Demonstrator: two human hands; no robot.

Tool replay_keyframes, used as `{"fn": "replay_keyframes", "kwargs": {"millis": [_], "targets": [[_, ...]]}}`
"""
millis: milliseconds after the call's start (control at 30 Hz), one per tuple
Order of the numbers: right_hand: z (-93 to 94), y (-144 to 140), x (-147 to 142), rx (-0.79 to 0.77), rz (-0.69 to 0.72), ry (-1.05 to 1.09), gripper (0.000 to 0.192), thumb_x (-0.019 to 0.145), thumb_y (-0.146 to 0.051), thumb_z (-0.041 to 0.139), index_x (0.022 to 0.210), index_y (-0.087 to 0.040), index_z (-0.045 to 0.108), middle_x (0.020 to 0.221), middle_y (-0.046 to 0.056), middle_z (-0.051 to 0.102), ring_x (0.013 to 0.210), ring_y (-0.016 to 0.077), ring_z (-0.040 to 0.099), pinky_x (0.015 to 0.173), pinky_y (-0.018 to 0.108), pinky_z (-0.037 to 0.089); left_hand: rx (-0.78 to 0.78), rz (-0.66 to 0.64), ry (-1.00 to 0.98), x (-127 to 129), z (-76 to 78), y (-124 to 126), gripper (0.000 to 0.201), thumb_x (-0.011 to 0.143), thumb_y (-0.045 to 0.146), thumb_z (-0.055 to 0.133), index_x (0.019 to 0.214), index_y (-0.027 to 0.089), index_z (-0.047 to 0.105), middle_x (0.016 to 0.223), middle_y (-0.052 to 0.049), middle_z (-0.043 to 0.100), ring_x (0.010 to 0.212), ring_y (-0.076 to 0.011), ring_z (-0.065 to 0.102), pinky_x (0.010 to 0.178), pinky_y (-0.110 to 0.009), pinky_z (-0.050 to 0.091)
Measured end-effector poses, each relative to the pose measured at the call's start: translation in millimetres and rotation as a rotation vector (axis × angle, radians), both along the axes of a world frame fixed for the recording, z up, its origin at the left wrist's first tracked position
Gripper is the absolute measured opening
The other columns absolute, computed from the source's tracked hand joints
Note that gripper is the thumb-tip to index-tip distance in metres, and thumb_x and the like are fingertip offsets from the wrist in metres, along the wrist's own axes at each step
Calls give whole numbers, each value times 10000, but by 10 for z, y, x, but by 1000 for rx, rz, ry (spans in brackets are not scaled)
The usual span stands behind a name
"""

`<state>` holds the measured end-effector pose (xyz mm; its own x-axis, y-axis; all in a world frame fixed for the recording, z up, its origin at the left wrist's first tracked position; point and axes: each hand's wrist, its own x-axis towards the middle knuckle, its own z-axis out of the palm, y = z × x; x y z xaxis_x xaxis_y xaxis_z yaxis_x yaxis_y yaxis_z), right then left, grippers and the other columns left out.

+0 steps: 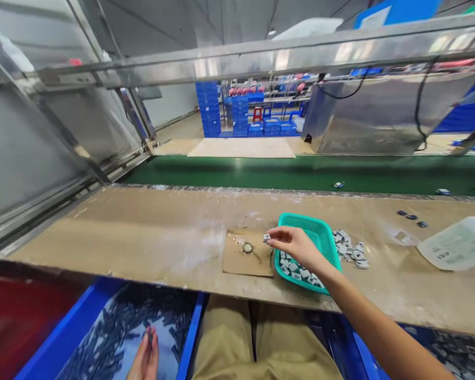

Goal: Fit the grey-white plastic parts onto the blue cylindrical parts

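Your right hand (295, 244) pinches one small grey chip (266, 238) just left of the green basket (324, 232), many chips remaining inside, while your left hand (145, 359) pinches a dark part in the blue bin (63, 343).

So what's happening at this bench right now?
A person sits at a worn workbench. The right hand pinches a small grey square part over a cardboard piece that carries a small ring, beside a teal basket of similar parts. More lie loose in a pile to its right. The left hand is down in a blue bin of dark parts, touching one.
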<state>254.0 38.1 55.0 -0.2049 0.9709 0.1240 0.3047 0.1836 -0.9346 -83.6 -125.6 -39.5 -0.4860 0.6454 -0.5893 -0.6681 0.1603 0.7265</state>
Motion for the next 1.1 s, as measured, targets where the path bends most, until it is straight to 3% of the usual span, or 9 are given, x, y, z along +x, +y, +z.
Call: {"fn": "replay_keyframes", "kwargs": {"millis": [67, 167, 367, 500, 600, 667, 767, 933, 1100], "targets": [[-18, 65, -184, 123, 66, -247, 155, 751, -213, 612, 879, -143, 661, 843, 71, 685, 790, 196, 638, 727, 319, 497, 13, 107, -121, 21, -137, 116, 238, 889, 78, 418, 1089, 146, 528, 808, -15, 636, 786, -89, 617, 713, -131, 522], [-121, 179, -384, 288, 201, -577, 155, 780, -150, 563, 890, -150, 672, 877, 81, 662, 829, 212, 610, 736, 322, 473, 96, 133, -152, 156, -208, 261, 273, 850, -25, 393, 982, 119, 584, 818, -29, 648, 743, -104, 629, 686, -159, 546], [-318, 339, -480, 310, 307, -737, 200, 810, -127, 495, 866, -141, 686, 890, 120, 637, 849, 239, 584, 755, 343, 454, 90, -4, -119, 527, 2, 366, 240, 770, -87, 477, 888, 58, 625, 864, -97, 650, 690, -142, 631, 581, -205, 564], [-160, 281, -437, 170, 196, -549, 172, 796, -211, 550, 902, -154, 672, 904, 99, 657, 853, 231, 596, 767, 343, 453, 136, -134, -222, 765, 220, 438, 180, 657, 5, 695, 820, 60, 640, 803, -90, 649, 681, -158, 629, 564, -203, 561], [42, 132, -397, -169, 119, -157, 218, 754, -328, 616, 895, -168, 657, 861, 69, 678, 801, 203, 620, 734, 317, 471, 172, -280, -302, 996, 363, 554, 339, 517, 146, 829, 791, 79, 641, 753, -69, 646, 643, -140, 620, 556, -182, 550], [154, -8, -380, -390, 118, 95, 252, 721, -361, 650, 866, -155, 649, 802, 63, 675, 760, 186, 620, 696, 296, 481, 241, -348, -284, 1165, 419, 645, 336, 543, 197, 826, 797, 97, 630, 745, -63, 650, 685, -150, 628, 614, -202, 554], [259, -235, -370, -602, 123, 324, 241, 686, -349, 689, 799, -141, 642, 731, 56, 656, 699, 163, 609, 627, 270, 485, 440, -310, 40, 1385, 436, 747, 191, 652, 159, 758, 759, 133, 602, 789, -49, 666, 801, -174, 636, 740, -245, 542], [332, -463, -353, -690, 109, 314, 239, 670, -326, 713, 802, -134, 662, 699, 49, 662, 631, 133, 601, 644, 258, 481, 926, -117, 1017, 1514, 433, 787, 260, 686, -91, 613, 799, 143, 628, 912, -21, 663, 868, -200, 627, 772, -315, 555], [368, -491, -321, -750, 101, 350, 243, 659, -288, 722, 838, -129, 686, 712, 48, 669, 609, 124, 595, 638, 254, 481, 1153, -157, 1326, 1441, 441, 786, 225, 747, -44, 578, 917, 94, 632, 981, -70, 646, 913, -237, 611, 729, -327, 583]]}}
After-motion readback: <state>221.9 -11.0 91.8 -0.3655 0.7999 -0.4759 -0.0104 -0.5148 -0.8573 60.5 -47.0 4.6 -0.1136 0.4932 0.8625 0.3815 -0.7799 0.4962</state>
